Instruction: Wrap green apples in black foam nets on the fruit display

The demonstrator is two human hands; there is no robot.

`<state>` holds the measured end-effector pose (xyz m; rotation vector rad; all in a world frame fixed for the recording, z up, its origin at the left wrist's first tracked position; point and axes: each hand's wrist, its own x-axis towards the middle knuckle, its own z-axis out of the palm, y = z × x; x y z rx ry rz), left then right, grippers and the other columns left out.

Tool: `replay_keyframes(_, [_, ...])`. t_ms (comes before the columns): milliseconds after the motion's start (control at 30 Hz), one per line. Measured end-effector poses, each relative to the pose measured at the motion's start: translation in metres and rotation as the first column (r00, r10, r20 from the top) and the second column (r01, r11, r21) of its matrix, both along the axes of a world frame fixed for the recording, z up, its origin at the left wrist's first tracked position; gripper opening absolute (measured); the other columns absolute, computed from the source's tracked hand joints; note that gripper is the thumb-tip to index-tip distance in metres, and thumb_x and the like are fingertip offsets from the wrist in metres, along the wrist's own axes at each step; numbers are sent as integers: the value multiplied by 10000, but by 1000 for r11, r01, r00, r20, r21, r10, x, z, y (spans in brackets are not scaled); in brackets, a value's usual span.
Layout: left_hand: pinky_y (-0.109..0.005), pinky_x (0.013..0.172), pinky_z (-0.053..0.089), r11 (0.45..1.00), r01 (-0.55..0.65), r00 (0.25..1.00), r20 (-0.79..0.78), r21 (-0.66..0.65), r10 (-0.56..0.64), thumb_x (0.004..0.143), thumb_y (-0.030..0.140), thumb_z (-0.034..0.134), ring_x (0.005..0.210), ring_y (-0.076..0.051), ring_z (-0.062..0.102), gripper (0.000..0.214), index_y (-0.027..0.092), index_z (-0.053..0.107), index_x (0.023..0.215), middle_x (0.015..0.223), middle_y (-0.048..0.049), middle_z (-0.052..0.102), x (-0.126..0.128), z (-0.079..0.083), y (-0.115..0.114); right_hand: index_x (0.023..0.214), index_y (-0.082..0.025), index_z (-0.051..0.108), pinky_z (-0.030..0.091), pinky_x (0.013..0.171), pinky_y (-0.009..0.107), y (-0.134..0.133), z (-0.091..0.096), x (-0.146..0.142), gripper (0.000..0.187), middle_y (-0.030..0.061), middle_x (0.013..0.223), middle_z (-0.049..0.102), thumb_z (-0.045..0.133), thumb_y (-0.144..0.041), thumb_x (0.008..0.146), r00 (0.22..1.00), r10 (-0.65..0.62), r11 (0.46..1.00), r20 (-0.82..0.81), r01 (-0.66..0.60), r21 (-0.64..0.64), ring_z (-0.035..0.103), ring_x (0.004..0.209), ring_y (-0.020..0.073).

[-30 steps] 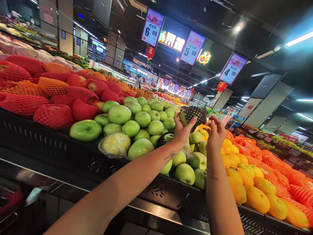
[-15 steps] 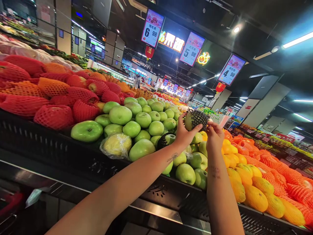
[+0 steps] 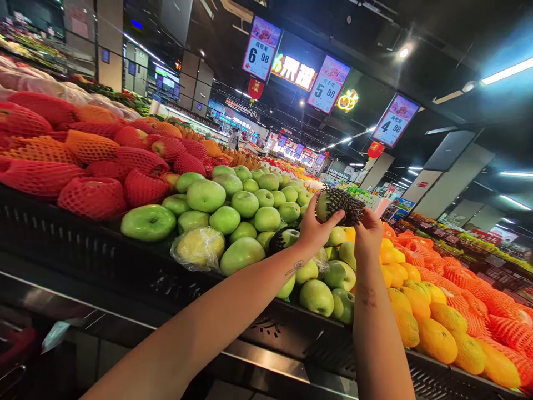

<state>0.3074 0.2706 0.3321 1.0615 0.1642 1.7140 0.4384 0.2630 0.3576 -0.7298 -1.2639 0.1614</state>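
- Supermarket fruit stand [image 3: 125,261], with price signs overhead.
- Apple [image 3: 321,206], half inside a black foam net [image 3: 347,206], is held up between both hands above the pile.
- Left hand [image 3: 314,228] cups the apple's bare end, fingers curled round it.
- Right hand [image 3: 368,236] pinches the net's far end.
- The apple is probably firm, light and easily bruised, the net soft and stretchy; best gripped at the bare end.
- Green apples [image 3: 245,203] lie below and left of the hands, oranges [image 3: 437,339] to the right.
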Motion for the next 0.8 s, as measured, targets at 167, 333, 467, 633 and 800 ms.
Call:
replay_keyframes(167, [-431, 1118, 463, 998, 35, 998, -49, 52, -33, 769, 342, 775, 1204, -253, 604, 632, 223, 534, 1341, 1307, -82, 638, 1, -1, 0, 1005, -265, 687, 492, 852, 315, -2, -1, 2, 370, 15, 1044, 669, 737, -227, 640, 987, 79, 995, 142, -87, 46, 599, 953, 183])
replay_keyframes(333, [-422, 1112, 469, 998, 36, 993, -112, 60, -29, 765, 403, 773, 1223, -262, 592, 625, 210, 553, 1317, 1330, -91, 628, 2, -2, 0, 1074, -313, 638, 430, 1022, 386, 2, 0, 9, 437, -10, 1080, 636, 699, -289, 642, 970, 216, 974, 108, -207, -92, 579, 1045, 213])
replay_keyframes(467, [-416, 1083, 481, 995, 51, 980, -195, 80, -35, 759, 450, 771, 1175, -261, 616, 562, 208, 607, 1240, 1269, -91, 662, -3, -2, -6, 988, -298, 656, 438, 1037, 424, 2, -1, 13, 396, -2, 1025, 664, 722, -419, 617, 971, 240, 955, -6, -237, -179, 592, 1064, 246])
replay_keyframes(633, [-384, 1025, 496, 992, 40, 962, -274, 116, -7, 729, 465, 795, 1063, -238, 650, 500, 222, 652, 1142, 1145, -70, 705, -10, 0, -14, 955, -284, 704, 424, 1081, 427, -4, -2, 10, 471, 21, 1090, 687, 756, -514, 547, 938, 306, 907, -161, -339, -248, 583, 1123, 276])
replay_keyframes(800, [-348, 981, 503, 989, 138, 975, -167, -52, -145, 748, 271, 720, 960, -183, 649, 420, 214, 625, 1153, 1085, -38, 703, -11, 3, -14, 1018, -336, 675, 500, 838, 302, -9, 0, 8, 554, -44, 1016, 678, 789, -245, 484, 928, 363, 870, -90, -372, -323, 605, 920, 189])
